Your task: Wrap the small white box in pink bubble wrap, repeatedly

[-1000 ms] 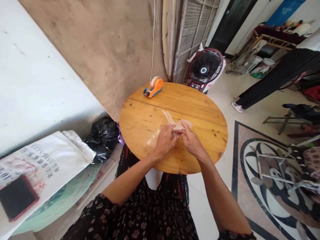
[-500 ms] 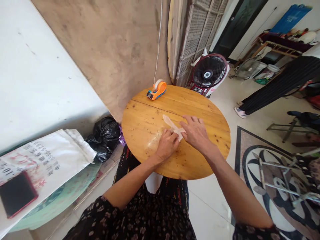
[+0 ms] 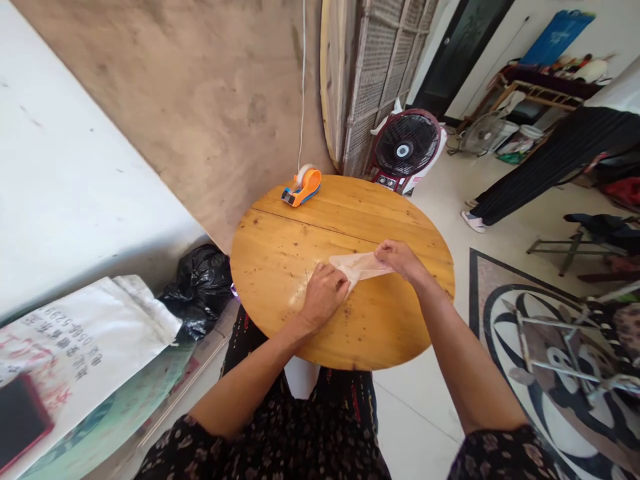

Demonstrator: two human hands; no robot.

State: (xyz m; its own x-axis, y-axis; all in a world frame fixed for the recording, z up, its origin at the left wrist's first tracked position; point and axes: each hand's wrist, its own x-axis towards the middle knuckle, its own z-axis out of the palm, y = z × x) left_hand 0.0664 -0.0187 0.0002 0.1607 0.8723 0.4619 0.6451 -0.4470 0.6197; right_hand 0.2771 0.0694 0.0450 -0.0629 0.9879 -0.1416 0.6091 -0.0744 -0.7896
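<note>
A thin, translucent whitish piece of plastic film stretches between both hands, low over the round wooden table. I cannot tell if it is a bag or a single sheet. My left hand rests on the table with curled fingers, closed on the film's near left part. Pinched in my right hand is the film's right end, pulled out to the side. Toward the table's far left edge stands an orange and blue tape dispenser with a roll of tape in it.
Beyond the table is a dark red fan. At the left lie a black plastic bag, a white printed sack and a phone. Another person's legs stand at the right, near a metal-framed stool.
My right hand has closed on the film's end and moved right, drawing the film out longer and sideways. My left hand stays on the near part. The view has shifted slightly.
</note>
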